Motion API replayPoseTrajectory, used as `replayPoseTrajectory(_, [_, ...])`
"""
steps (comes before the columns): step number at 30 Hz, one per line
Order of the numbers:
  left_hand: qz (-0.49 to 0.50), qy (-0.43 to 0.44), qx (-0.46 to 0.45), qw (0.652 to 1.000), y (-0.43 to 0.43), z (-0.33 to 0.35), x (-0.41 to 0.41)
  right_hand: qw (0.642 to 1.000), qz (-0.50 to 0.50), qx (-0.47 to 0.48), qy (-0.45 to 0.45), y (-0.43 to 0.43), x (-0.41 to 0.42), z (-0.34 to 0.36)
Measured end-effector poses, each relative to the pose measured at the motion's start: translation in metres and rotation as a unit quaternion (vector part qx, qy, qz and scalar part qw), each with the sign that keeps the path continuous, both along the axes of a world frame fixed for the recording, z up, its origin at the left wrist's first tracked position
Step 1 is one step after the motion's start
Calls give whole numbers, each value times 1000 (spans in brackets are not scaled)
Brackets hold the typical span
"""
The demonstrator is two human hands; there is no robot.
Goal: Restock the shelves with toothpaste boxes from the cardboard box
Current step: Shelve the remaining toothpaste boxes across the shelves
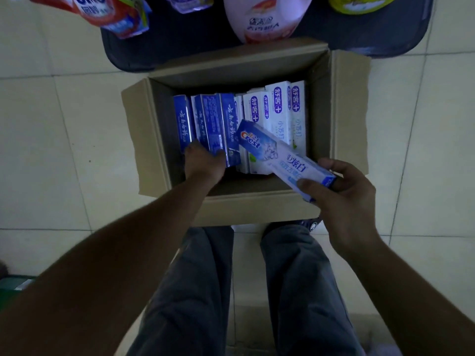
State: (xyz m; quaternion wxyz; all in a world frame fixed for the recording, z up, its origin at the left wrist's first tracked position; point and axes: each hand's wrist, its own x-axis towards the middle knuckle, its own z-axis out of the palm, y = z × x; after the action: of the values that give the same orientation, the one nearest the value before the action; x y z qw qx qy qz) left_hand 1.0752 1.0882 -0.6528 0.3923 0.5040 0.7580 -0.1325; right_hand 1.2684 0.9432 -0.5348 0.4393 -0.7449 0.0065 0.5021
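An open cardboard box [341, 119] stands on the tiled floor in front of my legs. Inside it stand several dark blue toothpaste boxes [213, 119] on the left and several white toothpaste boxes with purple labels [280, 109] on the right. My right hand [344, 199] grips the near end of a pale blue Crest toothpaste box [277, 150], held slanted over the carton's right half. My left hand [203, 163] reaches down into the carton, its fingers against the lower ends of the dark blue boxes; whether they curl round one is hidden.
A dark shelf base [180, 47] lies just beyond the carton, with a red detergent pouch [102, 11], a pink bottle [264, 19] and a yellow-green pack [359, 3] above it. A green object [10, 291] sits at the left edge. Pale floor tiles surround the carton.
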Motion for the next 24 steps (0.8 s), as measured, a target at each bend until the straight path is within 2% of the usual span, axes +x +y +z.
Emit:
replayPoseTrajectory(5, [-41, 53, 1, 998, 6, -22, 6, 1000, -15, -19, 12, -1, 8, 9])
replayPoseTrajectory(8, [11, 38, -25, 999, 11, -12, 2, 1000, -13, -15, 0, 6, 6, 24])
replayPoseTrajectory(11, [71, -7, 2, 997, 12, 21, -13, 1000, 1, 8, -11, 17, 6, 52])
replayPoseTrajectory(15, [77, -103, 33, 991, 17, 107, -58, 998, -7, 52, -25, 42, 7, 116])
replayPoseTrajectory(19, [150, -216, 65, 962, 36, 232, -98, 993, 1, 110, -48, 72, 10, 207])
replayPoseTrajectory(24, [95, -316, 144, 933, 79, 396, -124, 978, 19, 196, -74, 107, 20, 336])
